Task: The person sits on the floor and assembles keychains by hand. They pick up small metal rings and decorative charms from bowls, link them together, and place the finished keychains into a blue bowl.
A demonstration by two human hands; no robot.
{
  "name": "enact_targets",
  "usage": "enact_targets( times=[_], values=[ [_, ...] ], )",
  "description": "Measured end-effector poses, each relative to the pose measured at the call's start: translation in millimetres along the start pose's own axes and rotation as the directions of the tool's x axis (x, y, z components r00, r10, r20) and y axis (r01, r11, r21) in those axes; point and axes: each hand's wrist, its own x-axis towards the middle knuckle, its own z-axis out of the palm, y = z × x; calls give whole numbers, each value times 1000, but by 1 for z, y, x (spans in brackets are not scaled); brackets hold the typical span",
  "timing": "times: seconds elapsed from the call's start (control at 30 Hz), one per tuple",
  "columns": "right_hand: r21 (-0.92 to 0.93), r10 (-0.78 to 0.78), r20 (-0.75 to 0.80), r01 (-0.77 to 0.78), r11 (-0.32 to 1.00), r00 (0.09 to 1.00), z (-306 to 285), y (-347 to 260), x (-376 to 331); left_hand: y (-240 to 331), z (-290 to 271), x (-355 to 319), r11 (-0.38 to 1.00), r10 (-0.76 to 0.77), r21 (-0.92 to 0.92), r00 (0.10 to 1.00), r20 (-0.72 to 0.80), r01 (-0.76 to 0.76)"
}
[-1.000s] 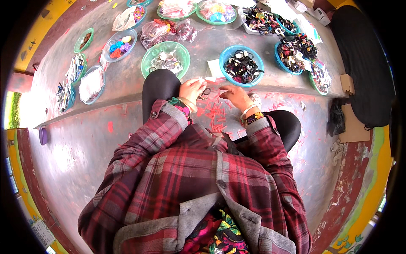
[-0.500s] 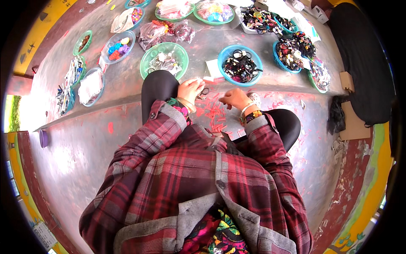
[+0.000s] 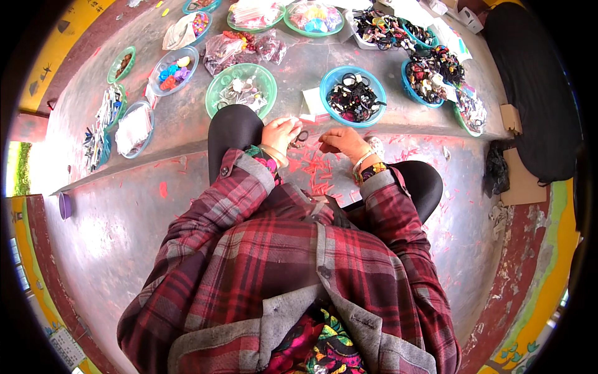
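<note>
My left hand point(image 3: 281, 133) is closed in front of the green basket, with its fingertips pinched together. A dark hair tie point(image 3: 301, 136) hangs in a loop at its fingertips. My right hand point(image 3: 346, 143) is a short way to the right, its fingers bent and pressed together; anything in them is too small to make out. Beyond my hands stand a blue basket point(image 3: 326, 93) of black hair ties with small ornaments and a green basket point(image 3: 213, 84) holding small clear packets. A white card point(image 3: 314, 101) lies between these baskets.
Red scraps point(image 3: 319, 187) litter the floor below my hands. More baskets of coloured and white pieces stand left, including an oval tray point(image 3: 134, 129). A heaped blue basket point(image 3: 408, 87) is at right. A raised ledge edge point(image 3: 180, 147) crosses ahead; a black bag point(image 3: 496, 168) lies right.
My right hand has moved slightly left and up, closer to my left hand. The left hand stays almost still with the hair tie at its fingertips.
</note>
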Motion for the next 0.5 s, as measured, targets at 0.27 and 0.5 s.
enact_targets(
  times=[0.27, 0.5],
  values=[
    [215, -190, -209, 235, 948, 959, 19, -15, -8, -1, 0, 2, 993, -99, -55, 988, 117, 106],
    [216, -274, -223, 322, 922, 935, 17, -1, 6, 0, 5, -1, 978, -179, -74, 966, 188, 195]
  ],
)
